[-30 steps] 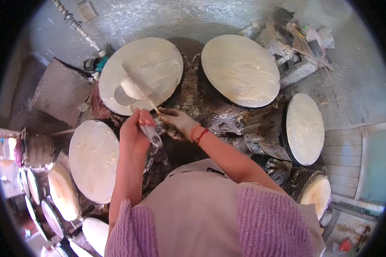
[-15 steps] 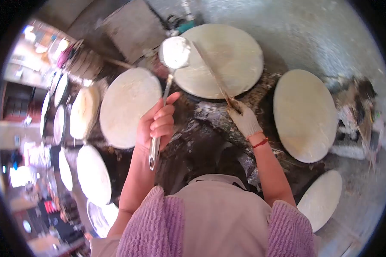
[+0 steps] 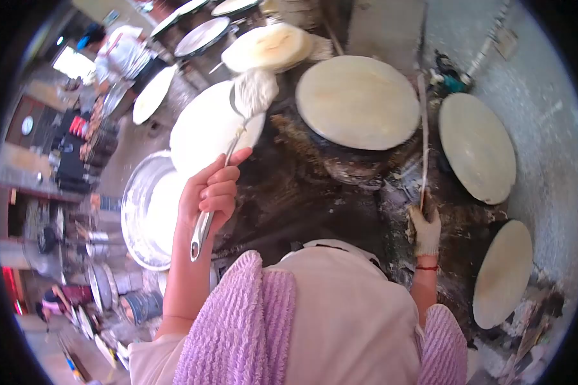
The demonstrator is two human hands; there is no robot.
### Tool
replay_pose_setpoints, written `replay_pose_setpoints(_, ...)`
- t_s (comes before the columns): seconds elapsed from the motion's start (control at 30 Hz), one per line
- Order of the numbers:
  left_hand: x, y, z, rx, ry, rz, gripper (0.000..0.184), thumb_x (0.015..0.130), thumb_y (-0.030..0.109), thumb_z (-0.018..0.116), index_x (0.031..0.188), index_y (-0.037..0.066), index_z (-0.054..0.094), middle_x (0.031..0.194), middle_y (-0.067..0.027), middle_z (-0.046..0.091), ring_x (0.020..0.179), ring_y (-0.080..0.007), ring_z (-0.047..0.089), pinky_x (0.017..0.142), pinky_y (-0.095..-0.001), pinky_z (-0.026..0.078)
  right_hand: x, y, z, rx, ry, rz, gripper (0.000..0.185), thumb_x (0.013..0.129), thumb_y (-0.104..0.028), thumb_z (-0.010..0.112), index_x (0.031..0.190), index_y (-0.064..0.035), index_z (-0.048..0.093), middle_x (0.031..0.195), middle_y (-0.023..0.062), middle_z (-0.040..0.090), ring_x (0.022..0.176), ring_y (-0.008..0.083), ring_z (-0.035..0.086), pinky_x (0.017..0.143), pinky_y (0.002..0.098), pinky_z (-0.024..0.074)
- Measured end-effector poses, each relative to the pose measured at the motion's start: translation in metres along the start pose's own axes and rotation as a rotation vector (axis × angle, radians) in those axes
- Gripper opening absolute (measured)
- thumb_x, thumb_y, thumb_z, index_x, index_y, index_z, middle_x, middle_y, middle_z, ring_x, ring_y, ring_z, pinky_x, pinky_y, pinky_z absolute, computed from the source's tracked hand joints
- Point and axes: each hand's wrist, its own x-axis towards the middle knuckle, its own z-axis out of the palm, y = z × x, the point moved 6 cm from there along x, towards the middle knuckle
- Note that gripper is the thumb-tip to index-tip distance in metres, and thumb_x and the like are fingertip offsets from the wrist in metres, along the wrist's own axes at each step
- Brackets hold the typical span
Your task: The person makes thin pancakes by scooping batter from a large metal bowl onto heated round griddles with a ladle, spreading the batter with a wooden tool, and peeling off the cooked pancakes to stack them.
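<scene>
My left hand (image 3: 209, 192) is bare and closed around the metal handle of a ladle (image 3: 237, 136), index finger stretched along it. A thick, pale mass of batter or dough (image 3: 257, 93) fills the ladle's bowl, raised in front of a white round griddle (image 3: 202, 125). My right hand (image 3: 426, 234), in a light work glove, is closed on the lower end of a long, thin wooden stick (image 3: 424, 141). The stick points away from me, between a round griddle with a pale sheet (image 3: 358, 102) and another pale round (image 3: 477, 147) to its right.
A large metal tub (image 3: 135, 224) with white contents stands at left. Beyond is a stack of pale flat rounds (image 3: 268, 48). Another round griddle (image 3: 503, 274) sits at lower right. A person in a white top (image 3: 122, 54) is at upper left. A wall rises on the right.
My view has turned left, bringing the tub into fuller view. The stick has come off the pale round it crossed and now points between two griddles. Both hands keep their holds.
</scene>
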Motion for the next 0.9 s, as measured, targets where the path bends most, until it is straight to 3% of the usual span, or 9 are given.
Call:
replay_pose_setpoints(0.03,-0.020,0.019,-0.018,-0.056,-0.002,-0.017,0.041,0.104,0.019,0.030,0.135,-0.008,0.032,0.069,0.0004,0.034,0.049,-0.0063,0.033,0.039,-0.0208,0.035,-0.007,-0.003,0.030,-0.013,-0.033,-0.004,0.051,0.088,-0.012,0.064,0.137,-0.0116,0.048,0.086,0.0031,0.064,0.052,0.0065,0.052,0.042,0.0209,0.0430)
replay_pose_setpoints(0.1,-0.067,0.050,-0.051,-0.164,0.044,0.054,0.041,0.104,0.018,0.030,0.135,-0.008,0.032,0.069,0.0001,0.033,0.049,-0.0070,0.033,0.039,-0.0221,0.035,-0.017,-0.017,0.087,0.483,-0.094,-0.079,0.044,0.090,-0.015,0.061,0.133,-0.0109,0.051,0.083,0.0029,0.064,0.052,0.0081,0.054,0.043,0.0222,0.0454)
replay_pose_setpoints(0.23,-0.160,0.096,-0.103,-0.160,0.145,0.237,0.040,0.104,0.018,0.032,0.135,-0.006,0.034,0.067,0.0003,0.033,0.047,-0.0063,0.033,0.038,-0.0216,0.033,-0.036,-0.015,0.212,0.146,-0.431,0.036,0.027,0.088,-0.012,0.061,0.114,-0.0065,0.061,0.079,0.0059,0.066,0.045,0.0084,0.051,0.037,0.0229,0.0403)
replay_pose_setpoints(0.43,-0.246,0.145,-0.166,0.115,0.501,0.473,0.038,0.102,0.016,0.038,0.134,-0.005,0.039,0.067,0.0022,0.036,0.043,-0.0031,0.030,0.034,-0.0196,0.029,-0.045,-0.006,0.319,0.153,-0.496,0.236,0.019,0.086,-0.008,0.064,0.105,-0.0071,0.063,0.080,0.0063,0.067,0.049,0.0115,0.055,0.040,0.0262,0.0429)
replay_pose_setpoints(0.53,-0.260,0.156,-0.176,-0.200,0.196,0.549,0.044,0.103,0.018,0.032,0.140,-0.006,0.030,0.069,0.0006,0.037,0.045,-0.0050,0.034,0.037,-0.0205,0.033,-0.013,-0.010,0.348,0.202,-0.499,0.232,0.018,0.086,-0.008,0.066,0.104,-0.0074,0.063,0.083,0.0066,0.067,0.057,0.0153,0.060,0.046,0.0289,0.0478)
replay_pose_setpoints(0.57,-0.259,0.158,-0.180,-0.220,0.197,0.546,0.044,0.103,0.018,0.032,0.140,-0.006,0.030,0.069,0.0006,0.037,0.045,-0.0050,0.034,0.037,-0.0205,0.033,0.001,-0.013,0.355,0.231,-0.508,0.216,0.018,0.086,-0.009,0.067,0.103,-0.0075,0.063,0.084,0.0068,0.067,0.061,0.0171,0.063,0.049,0.0301,0.0500)
replay_pose_setpoints(0.63,-0.259,0.152,-0.173,-0.472,-0.015,0.581,0.046,0.104,0.019,0.027,0.143,-0.005,0.023,0.071,-0.0012,0.037,0.045,-0.0076,0.035,0.039,-0.0233,0.035,0.030,-0.026,0.366,0.097,-0.542,0.207,0.020,0.085,-0.010,0.068,0.103,-0.0076,0.062,0.085,0.0063,0.068,0.063,0.0167,0.064,0.049,0.0283,0.0500)
replay_pose_setpoints(0.73,-0.253,0.143,-0.168,-0.498,-0.051,0.636,0.048,0.105,0.021,0.024,0.144,-0.005,0.020,0.072,-0.0023,0.036,0.046,-0.0091,0.036,0.040,-0.0256,0.036,0.057,-0.039,0.385,-0.129,-0.559,0.140,0.021,0.085,-0.010,0.067,0.104,-0.0057,0.061,0.084,0.0065,0.068,0.056,0.0147,0.062,0.043,0.0258,0.0458)
replay_pose_setpoints(0.9,-0.254,0.141,-0.174,-0.534,-0.051,0.665,0.047,0.105,0.020,0.025,0.144,-0.006,0.020,0.072,-0.0023,0.036,0.048,-0.0088,0.036,0.040,-0.0244,0.036,0.050,-0.014,0.395,-0.122,-0.560,0.136,0.021,0.085,-0.011,0.068,0.104,-0.0048,0.060,0.087,0.0063,0.068,0.052,0.0145,0.061,0.041,0.0257,0.0450)
